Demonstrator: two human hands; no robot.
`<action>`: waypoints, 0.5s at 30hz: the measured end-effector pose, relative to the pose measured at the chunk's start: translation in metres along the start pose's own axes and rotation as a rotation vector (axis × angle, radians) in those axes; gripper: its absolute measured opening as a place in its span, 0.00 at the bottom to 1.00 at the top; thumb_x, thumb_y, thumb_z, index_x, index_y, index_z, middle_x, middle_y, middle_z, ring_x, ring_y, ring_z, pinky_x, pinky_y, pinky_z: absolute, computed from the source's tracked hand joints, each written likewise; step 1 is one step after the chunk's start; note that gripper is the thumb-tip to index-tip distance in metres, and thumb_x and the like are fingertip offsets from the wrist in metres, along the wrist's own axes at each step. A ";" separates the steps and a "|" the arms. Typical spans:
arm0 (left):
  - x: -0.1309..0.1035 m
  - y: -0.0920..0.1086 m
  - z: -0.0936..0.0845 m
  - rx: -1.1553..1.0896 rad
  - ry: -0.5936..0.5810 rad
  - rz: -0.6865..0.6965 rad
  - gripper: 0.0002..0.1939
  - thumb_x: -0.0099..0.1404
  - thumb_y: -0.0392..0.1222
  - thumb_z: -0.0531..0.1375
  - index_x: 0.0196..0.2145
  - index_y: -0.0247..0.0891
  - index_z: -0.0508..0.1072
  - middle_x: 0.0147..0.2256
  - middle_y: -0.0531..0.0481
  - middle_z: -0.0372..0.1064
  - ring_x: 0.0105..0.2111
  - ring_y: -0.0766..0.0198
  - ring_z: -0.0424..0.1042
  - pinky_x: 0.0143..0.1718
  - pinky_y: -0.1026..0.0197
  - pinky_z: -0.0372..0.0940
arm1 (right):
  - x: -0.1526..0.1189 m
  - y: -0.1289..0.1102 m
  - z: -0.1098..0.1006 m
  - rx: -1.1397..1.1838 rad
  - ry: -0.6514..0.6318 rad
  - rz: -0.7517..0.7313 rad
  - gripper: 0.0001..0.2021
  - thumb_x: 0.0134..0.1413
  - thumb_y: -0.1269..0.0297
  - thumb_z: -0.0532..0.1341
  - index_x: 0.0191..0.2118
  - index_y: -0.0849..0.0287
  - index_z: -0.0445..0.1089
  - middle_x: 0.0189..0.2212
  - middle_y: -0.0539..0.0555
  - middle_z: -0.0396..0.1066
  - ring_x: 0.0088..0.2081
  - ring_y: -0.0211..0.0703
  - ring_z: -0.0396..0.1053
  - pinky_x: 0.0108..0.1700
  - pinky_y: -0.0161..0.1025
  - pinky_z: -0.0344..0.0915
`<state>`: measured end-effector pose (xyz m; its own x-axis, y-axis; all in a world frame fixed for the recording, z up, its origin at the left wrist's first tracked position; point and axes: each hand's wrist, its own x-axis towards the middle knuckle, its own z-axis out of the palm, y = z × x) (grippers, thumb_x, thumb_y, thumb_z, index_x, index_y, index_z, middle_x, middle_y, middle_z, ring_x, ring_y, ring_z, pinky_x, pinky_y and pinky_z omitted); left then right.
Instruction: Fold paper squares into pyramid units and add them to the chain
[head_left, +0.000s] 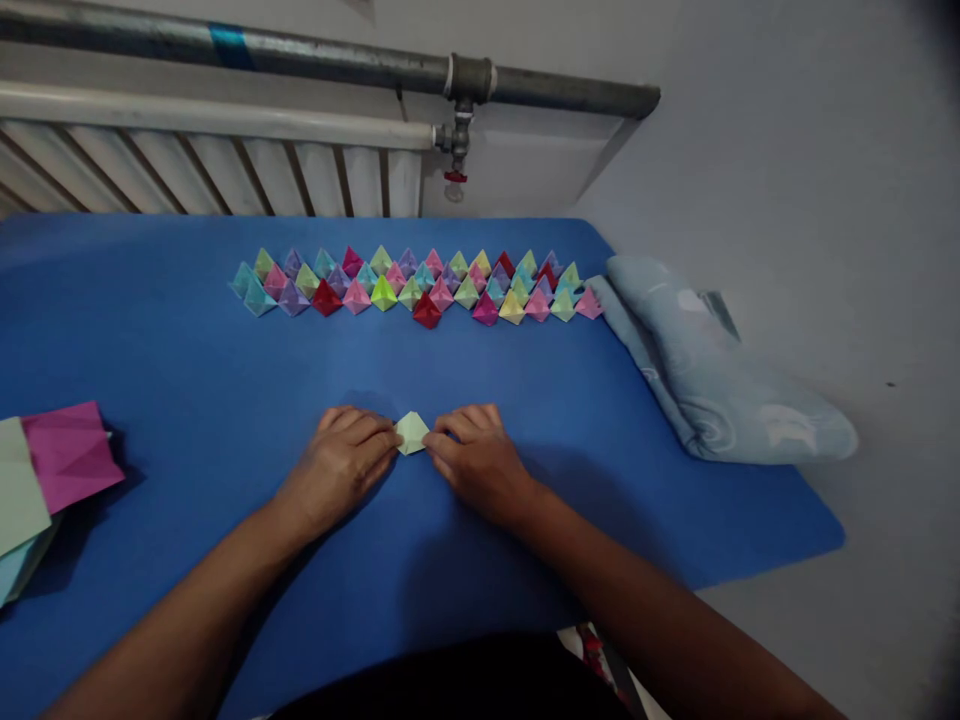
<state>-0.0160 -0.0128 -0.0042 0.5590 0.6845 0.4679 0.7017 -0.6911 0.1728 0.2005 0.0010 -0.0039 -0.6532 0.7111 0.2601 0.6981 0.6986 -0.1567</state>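
A small pale-green folded paper piece (pixel 412 432) lies between my hands near the middle of the blue table. My left hand (pixel 346 452) pinches its left corner, fingers curled together. On the opposite side, my right hand (pixel 474 455) grips the right corner between thumb and finger. The paper has a pointed top and a crease across its lower part. Behind it, several rows of folded paper boats (pixel 383 292) in many colours stand close together.
Creased paper sheets (pixel 73 455) in pink, pale green and blue lie at the left edge of the blue table (pixel 187 380). A folded light-blue cloth (pixel 697 370) rests at the right against the wall. A radiator (pixel 202 160) and a metal pipe (pixel 337 60) run behind the table.
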 end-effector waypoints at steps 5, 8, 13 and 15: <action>0.000 -0.002 0.000 -0.054 -0.029 -0.050 0.10 0.70 0.37 0.55 0.41 0.38 0.76 0.39 0.46 0.76 0.39 0.57 0.72 0.42 0.52 0.62 | 0.000 0.000 0.001 0.047 -0.005 0.050 0.04 0.61 0.68 0.60 0.37 0.57 0.73 0.37 0.53 0.73 0.38 0.43 0.61 0.41 0.43 0.51; 0.000 -0.004 0.001 -0.098 -0.050 -0.087 0.10 0.70 0.39 0.55 0.41 0.39 0.76 0.39 0.46 0.76 0.39 0.57 0.72 0.42 0.52 0.62 | 0.000 -0.001 0.001 0.111 -0.013 0.105 0.06 0.62 0.67 0.59 0.37 0.57 0.73 0.36 0.53 0.73 0.37 0.43 0.61 0.40 0.43 0.52; 0.001 -0.007 0.003 -0.132 -0.066 -0.178 0.11 0.71 0.43 0.54 0.39 0.41 0.76 0.39 0.48 0.76 0.41 0.57 0.71 0.42 0.52 0.61 | 0.004 -0.003 0.000 0.238 -0.027 0.232 0.05 0.62 0.67 0.59 0.36 0.57 0.72 0.37 0.53 0.73 0.39 0.43 0.64 0.42 0.42 0.54; 0.002 -0.008 0.004 -0.146 -0.078 -0.209 0.12 0.71 0.45 0.54 0.38 0.42 0.76 0.39 0.48 0.76 0.41 0.57 0.71 0.42 0.52 0.61 | 0.006 -0.004 0.000 0.268 -0.035 0.257 0.05 0.62 0.68 0.59 0.36 0.57 0.72 0.37 0.53 0.73 0.39 0.43 0.64 0.43 0.42 0.55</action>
<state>-0.0188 -0.0048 -0.0079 0.4447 0.8280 0.3415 0.7375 -0.5549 0.3850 0.1944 0.0024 -0.0018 -0.4790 0.8653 0.1480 0.7421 0.4892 -0.4583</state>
